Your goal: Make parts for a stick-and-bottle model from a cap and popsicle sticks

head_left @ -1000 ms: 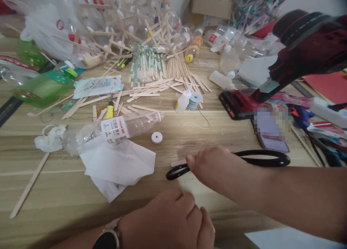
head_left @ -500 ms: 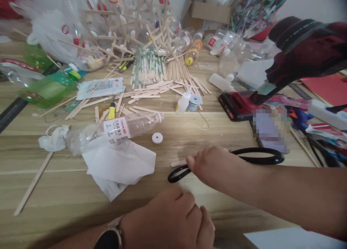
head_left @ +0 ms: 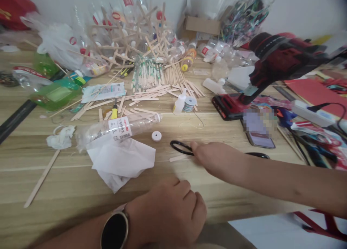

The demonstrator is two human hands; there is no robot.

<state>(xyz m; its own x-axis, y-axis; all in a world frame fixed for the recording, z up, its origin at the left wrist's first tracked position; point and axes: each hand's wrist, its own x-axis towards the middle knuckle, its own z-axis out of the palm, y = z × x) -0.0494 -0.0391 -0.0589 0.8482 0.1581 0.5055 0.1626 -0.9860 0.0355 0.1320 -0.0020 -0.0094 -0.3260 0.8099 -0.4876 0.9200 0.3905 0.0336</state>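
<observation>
My right hand reaches in from the right, its fingers closed on what look like black-handled scissors. One black loop sticks out to the left of the hand and part of another shows behind the wrist; any blades are hidden. Just under the left loop lies a wooden craft stick, partly covered by the hand. My left hand, with a watch on the wrist, is curled closed near the table's front edge. Its fingertips are turned away, so I cannot see what is in it. A white round cap lies beyond both hands.
A clear plastic bottle lies on white paper at left. A red cordless drill stands at right beside a phone. Farther back are a glue bottle, a thread spool, loose sticks and piled bottles.
My right hand has swung the black loops, the left one rising away from me past the craft stick. My left hand stays closed and has shifted slightly left. The camera view has shifted.
</observation>
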